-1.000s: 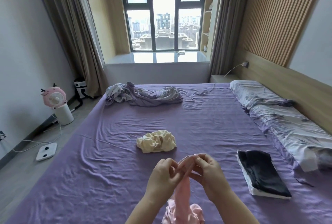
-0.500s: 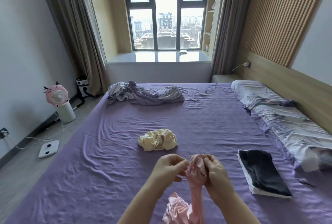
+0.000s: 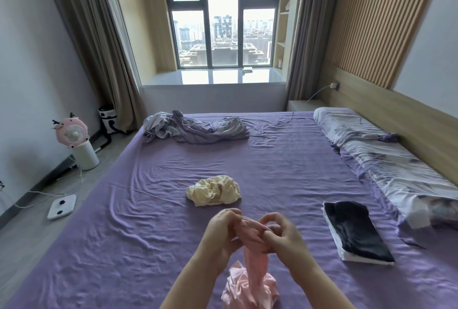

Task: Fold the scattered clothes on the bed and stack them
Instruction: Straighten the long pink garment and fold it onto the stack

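Pink garment between both hands' grip

Left hand and right hand close together, raised, fingers curled, pinching.

Both hands gripped a pink garment above the purple bed, the left hand and right hand bunching its top edge. A cream garment lay crumpled just beyond; a folded stack (dark on top) sat near the pillows.
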`<state>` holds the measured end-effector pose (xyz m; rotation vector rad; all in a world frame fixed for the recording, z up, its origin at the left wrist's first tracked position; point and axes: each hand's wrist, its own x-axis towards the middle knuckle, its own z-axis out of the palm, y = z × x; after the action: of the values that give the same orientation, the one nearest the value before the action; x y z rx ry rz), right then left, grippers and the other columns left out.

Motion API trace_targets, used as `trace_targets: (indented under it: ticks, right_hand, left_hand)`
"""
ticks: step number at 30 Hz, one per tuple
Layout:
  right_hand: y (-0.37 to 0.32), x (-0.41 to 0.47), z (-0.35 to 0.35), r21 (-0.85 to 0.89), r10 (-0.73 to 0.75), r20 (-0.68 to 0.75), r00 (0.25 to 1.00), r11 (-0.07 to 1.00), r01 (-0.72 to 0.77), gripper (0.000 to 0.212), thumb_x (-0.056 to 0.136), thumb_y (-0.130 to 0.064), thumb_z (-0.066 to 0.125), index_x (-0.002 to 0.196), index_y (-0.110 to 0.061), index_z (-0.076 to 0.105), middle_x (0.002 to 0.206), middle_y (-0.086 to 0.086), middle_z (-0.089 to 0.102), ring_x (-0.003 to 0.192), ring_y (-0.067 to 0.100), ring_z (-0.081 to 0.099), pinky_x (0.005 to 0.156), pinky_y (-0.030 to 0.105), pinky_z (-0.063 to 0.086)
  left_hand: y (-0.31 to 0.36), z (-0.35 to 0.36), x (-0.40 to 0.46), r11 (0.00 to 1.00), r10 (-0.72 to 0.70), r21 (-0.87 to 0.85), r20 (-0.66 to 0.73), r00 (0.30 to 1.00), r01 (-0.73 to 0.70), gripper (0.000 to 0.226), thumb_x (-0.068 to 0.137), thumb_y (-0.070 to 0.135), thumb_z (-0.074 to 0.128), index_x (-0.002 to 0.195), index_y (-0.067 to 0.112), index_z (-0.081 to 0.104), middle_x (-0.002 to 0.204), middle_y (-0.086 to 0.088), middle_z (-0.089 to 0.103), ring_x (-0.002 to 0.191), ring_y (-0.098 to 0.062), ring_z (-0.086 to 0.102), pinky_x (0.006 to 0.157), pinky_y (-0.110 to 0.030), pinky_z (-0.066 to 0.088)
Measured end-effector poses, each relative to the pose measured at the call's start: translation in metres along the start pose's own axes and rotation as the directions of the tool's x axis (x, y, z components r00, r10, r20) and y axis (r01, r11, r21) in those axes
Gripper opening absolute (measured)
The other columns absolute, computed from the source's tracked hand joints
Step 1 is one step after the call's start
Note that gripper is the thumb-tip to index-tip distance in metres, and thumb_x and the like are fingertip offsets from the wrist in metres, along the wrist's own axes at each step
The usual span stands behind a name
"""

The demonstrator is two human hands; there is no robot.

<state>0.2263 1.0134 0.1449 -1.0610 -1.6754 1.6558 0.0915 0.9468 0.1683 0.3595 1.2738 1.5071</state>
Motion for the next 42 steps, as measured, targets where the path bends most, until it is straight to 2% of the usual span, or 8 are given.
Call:
trace_targets:
  ticks: [7, 10, 19, 24, 29, 36, 40, 42]
  right_hand:
    - [-0.009, 0.003, -0.007, 0.388, 0.167, 0.24, 0.956, 0.887, -0.252, 0.035, 0.083, -0.008, 0.036, 0.091, 0.001, 0.069, 0.083, 0.015, 0.066, 0.071, 0.018, 0.06, 0.064, 0.032, 0.052]
    - [-0.011, 0.004, -0.01, 0.463, 0.203, 0.382, 0.902, 0.803, -0.376, 0.045, 0.079, -0.022, 0.039, 0.1, 0.005, 0.067, 0.093, 0.021, 0.065, 0.077, 0.024, 0.058, 0.06, 0.032, 0.049]
    - [-0.006, 0.008, -0.014, 0.515, 0.141, 0.414, 0.899, 0.778, -0.359, 0.056, 0.089, -0.048, 0.046, 0.107, 0.002, 0.063, 0.088, 0.021, 0.065, 0.077, 0.028, 0.066, 0.067, 0.039, 0.054]
    - [0.006, 0.003, -0.007, 0.307, 0.078, 0.342, 0.936, 0.933, -0.19, 0.047, 0.086, -0.049, 0.058, 0.117, -0.014, 0.061, 0.105, 0.008, 0.068, 0.09, 0.017, 0.062, 0.072, 0.03, 0.047]
    - [0.036, 0.001, -0.006, -0.138, 0.099, 0.32, 0.942, 0.989, -0.057, 0.012, 0.086, -0.012, 0.064, 0.097, -0.006, 0.065, 0.086, 0.004, 0.064, 0.081, 0.012, 0.058, 0.075, 0.028, 0.047]
    - [0.044, 0.006, -0.007, 0.17, 0.272, 0.168, 0.947, 0.939, -0.3, 0.017, 0.096, -0.023, 0.051, 0.106, -0.01, 0.056, 0.08, 0.014, 0.072, 0.067, 0.024, 0.069, 0.057, 0.034, 0.053]
    - [0.042, 0.012, -0.01, 0.364, 0.285, 0.202, 0.937, 0.866, -0.342, 0.018, 0.095, -0.011, 0.05, 0.108, -0.005, 0.06, 0.088, 0.014, 0.07, 0.068, 0.022, 0.068, 0.053, 0.031, 0.055]
    - [0.039, 0.015, -0.015, 0.475, 0.281, 0.239, 0.929, 0.801, -0.365, 0.016, 0.094, -0.008, 0.049, 0.102, -0.006, 0.063, 0.087, 0.014, 0.072, 0.073, 0.023, 0.071, 0.058, 0.032, 0.057]
  left_hand:
    - [-0.001, -0.005, -0.002, 0.998, -0.04, -0.032, 0.237, 0.971, 0.049, 0.045, 0.078, -0.01, 0.041, 0.12, 0.004, 0.052, 0.106, -0.03, 0.066, 0.086, -0.034, 0.068, 0.068, -0.039, 0.057]
    - [-0.004, -0.01, 0.002, 0.999, -0.035, 0.008, 0.251, 0.967, 0.034, 0.05, 0.073, -0.012, 0.038, 0.117, 0.002, 0.055, 0.098, -0.025, 0.068, 0.07, -0.025, 0.066, 0.065, -0.036, 0.056]
    - [-0.008, -0.002, -0.001, 0.995, -0.025, 0.098, 0.398, 0.917, -0.016, 0.044, 0.076, 0.004, 0.065, 0.12, 0.002, 0.059, 0.104, -0.019, 0.064, 0.082, -0.026, 0.065, 0.067, -0.035, 0.057]
    - [-0.008, 0.002, 0.009, 0.997, 0.047, 0.06, 0.122, 0.991, -0.054, 0.024, 0.091, 0.0, 0.048, 0.103, 0.001, 0.068, 0.085, -0.016, 0.068, 0.066, -0.019, 0.064, 0.06, -0.03, 0.056]
    - [-0.003, -0.003, 0.013, 0.987, 0.038, -0.159, 0.09, 0.995, -0.023, 0.024, 0.089, 0.007, 0.043, 0.097, 0.007, 0.066, 0.076, -0.009, 0.065, 0.063, -0.018, 0.062, 0.059, -0.032, 0.056]
    - [-0.05, -0.029, 0.022, 0.873, 0.052, 0.485, -0.205, 0.977, 0.055, 0.026, 0.096, 0.017, 0.05, 0.118, 0.007, 0.057, 0.087, -0.004, 0.061, 0.067, -0.011, 0.056, 0.056, -0.024, 0.052]
    - [-0.097, -0.043, 0.015, 0.497, -0.066, 0.867, 0.018, 0.998, 0.018, 0.035, 0.081, 0.005, 0.058, 0.116, 0.005, 0.059, 0.106, -0.01, 0.064, 0.097, -0.024, 0.063, 0.074, -0.029, 0.05]
    - [-0.111, -0.04, 0.013, 0.458, -0.142, 0.889, 0.099, 0.985, -0.024, 0.029, 0.074, 0.01, 0.062, 0.103, 0.01, 0.065, 0.092, -0.001, 0.065, 0.088, -0.016, 0.064, 0.069, -0.025, 0.046]
